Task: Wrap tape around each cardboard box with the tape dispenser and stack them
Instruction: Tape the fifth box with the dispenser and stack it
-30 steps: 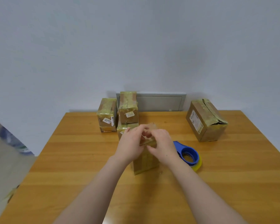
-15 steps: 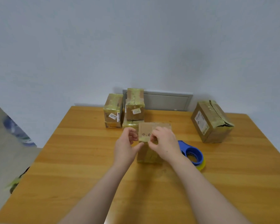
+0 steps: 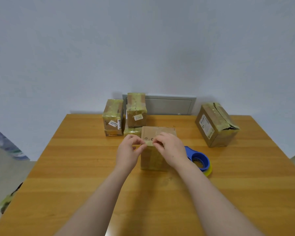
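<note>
A small cardboard box (image 3: 153, 159) stands upright on the wooden table (image 3: 75, 167) in front of me. My left hand (image 3: 129, 150) and my right hand (image 3: 170, 149) both pinch a strip of tape (image 3: 149, 142) at the box's near top edge. The blue tape dispenser (image 3: 198, 159) with its yellow roll lies on the table just right of the box, behind my right wrist. At the back left stand taped boxes: one (image 3: 113, 117) alone, and one (image 3: 136, 110) stacked on another (image 3: 132, 132).
A larger taped box (image 3: 215, 125) with a torn top sits tilted at the back right. A grey panel (image 3: 170, 105) is set in the wall behind the table. The table's left edge drops to the floor.
The box's printed top face has come into view. My hands moved from gripping the box's upper part to pinching tape at its near top edge.
</note>
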